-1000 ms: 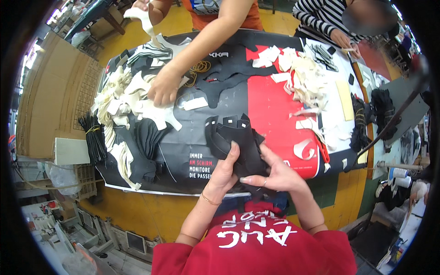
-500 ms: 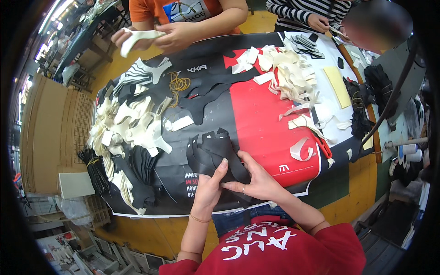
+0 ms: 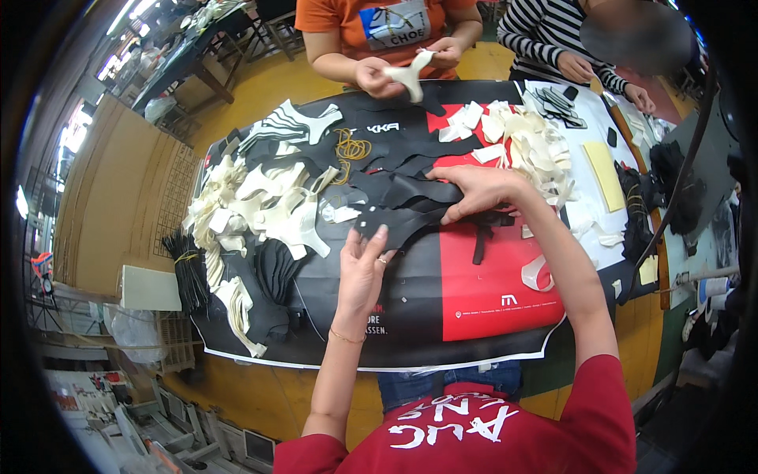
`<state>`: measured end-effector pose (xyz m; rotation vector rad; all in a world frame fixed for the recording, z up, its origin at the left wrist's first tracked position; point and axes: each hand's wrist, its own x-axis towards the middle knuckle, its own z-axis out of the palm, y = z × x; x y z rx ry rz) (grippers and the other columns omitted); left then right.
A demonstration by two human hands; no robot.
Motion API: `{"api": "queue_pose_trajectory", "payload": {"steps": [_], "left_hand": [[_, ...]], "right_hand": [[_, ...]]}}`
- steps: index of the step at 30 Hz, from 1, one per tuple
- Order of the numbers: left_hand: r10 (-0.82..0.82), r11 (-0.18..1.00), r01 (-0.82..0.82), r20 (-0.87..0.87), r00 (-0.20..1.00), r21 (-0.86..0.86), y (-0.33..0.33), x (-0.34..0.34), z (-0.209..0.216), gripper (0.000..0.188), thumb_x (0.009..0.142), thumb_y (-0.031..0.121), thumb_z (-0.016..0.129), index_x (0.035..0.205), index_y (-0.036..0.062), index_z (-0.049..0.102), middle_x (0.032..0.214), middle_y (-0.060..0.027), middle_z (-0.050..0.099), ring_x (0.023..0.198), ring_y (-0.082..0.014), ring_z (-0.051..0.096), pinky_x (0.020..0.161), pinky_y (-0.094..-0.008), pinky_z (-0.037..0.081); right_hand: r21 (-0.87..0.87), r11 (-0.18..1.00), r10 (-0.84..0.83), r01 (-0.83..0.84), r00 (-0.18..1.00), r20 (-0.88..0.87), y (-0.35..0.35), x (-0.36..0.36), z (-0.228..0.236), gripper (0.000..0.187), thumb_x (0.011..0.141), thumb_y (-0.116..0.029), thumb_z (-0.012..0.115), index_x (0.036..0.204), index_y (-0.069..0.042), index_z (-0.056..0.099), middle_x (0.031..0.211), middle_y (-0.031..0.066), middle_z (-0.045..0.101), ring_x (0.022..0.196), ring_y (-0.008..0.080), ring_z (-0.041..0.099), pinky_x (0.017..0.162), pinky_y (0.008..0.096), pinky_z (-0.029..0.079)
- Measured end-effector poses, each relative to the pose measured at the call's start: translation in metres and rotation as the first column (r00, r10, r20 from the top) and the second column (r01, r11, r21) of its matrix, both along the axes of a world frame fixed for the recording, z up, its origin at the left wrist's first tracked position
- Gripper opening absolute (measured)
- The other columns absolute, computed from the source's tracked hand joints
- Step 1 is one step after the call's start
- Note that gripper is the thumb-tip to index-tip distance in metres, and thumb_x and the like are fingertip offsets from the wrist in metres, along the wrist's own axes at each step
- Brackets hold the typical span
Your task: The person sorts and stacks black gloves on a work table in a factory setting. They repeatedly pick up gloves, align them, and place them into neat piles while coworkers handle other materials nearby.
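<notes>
Cut fabric pieces (image 3: 407,225) show a textile workshop.

Shirt (image 3: 545,452): red, with short sleeves (image 3: 604,389)
Lettering (image 3: 456,427): large, white, brush-like (hard to miss from here)
Bracelet (image 3: 347,339): thin, gold-toned, left side
Jeans (image 3: 505,379): blue

- One bare left hand (image 3: 362,276), one bare right hand (image 3: 485,192)
- Several overlapping black fabric pieces (image 3: 407,225), exact count hidden
- Two large heaps of cream fabric pieces (image 3: 533,146)
- One cream Y-shaped fabric piece (image 3: 410,77)
- Two co-workers (image 3: 395,35) opposite
- One pale-yellow rectangular slab (image 3: 603,175)
- One tied bundle of thin black strips (image 3: 186,272) at left
</notes>
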<state>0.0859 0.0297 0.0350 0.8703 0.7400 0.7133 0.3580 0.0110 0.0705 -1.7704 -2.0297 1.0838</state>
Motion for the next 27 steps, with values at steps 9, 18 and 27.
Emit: {"api": "queue_pose_trajectory", "payload": {"steps": [9,18,27], "left_hand": [[0.206,0.917,-0.100,-0.244,0.948,0.386,-0.009,-0.006,-0.032,0.077,0.084,-0.004,0.070,0.147,0.0005,0.026,0.144,-0.0253,0.032,0.120,-0.0288,0.054,0.093,-0.0331,0.054],[0.420,0.691,-0.048,-0.347,0.838,0.721,-0.021,-0.005,-0.021,0.045,0.086,-0.001,0.067,0.128,-0.0004,0.052,0.138,-0.0177,0.039,0.109,-0.0273,0.059,0.082,-0.0317,0.056],[0.425,0.360,0.454,-0.577,0.698,0.815,-0.039,-0.015,-0.020,0.045,0.086,0.016,0.070,0.127,0.0030,0.058,0.136,-0.0190,0.051,0.127,-0.0363,0.048,0.105,-0.0437,0.038]], "right_hand": [[0.110,0.983,-0.177,0.147,0.919,0.352,-0.012,-0.005,0.013,0.091,0.063,-0.042,0.088,0.139,-0.013,0.047,0.127,0.0188,0.053,0.119,0.0362,0.052,0.099,0.0427,0.044],[0.628,0.778,-0.240,-0.009,0.920,0.310,-0.050,-0.072,-0.032,0.036,0.075,-0.025,0.078,0.109,-0.014,0.069,0.118,0.0101,0.057,0.112,0.0276,0.053,0.093,0.0396,0.043],[0.693,0.670,-0.295,0.267,0.952,-0.082,-0.042,-0.066,-0.046,0.011,0.091,-0.017,0.063,0.097,-0.008,0.064,0.096,0.0087,0.064,0.094,0.0254,0.061,0.084,0.0380,0.044]]}}
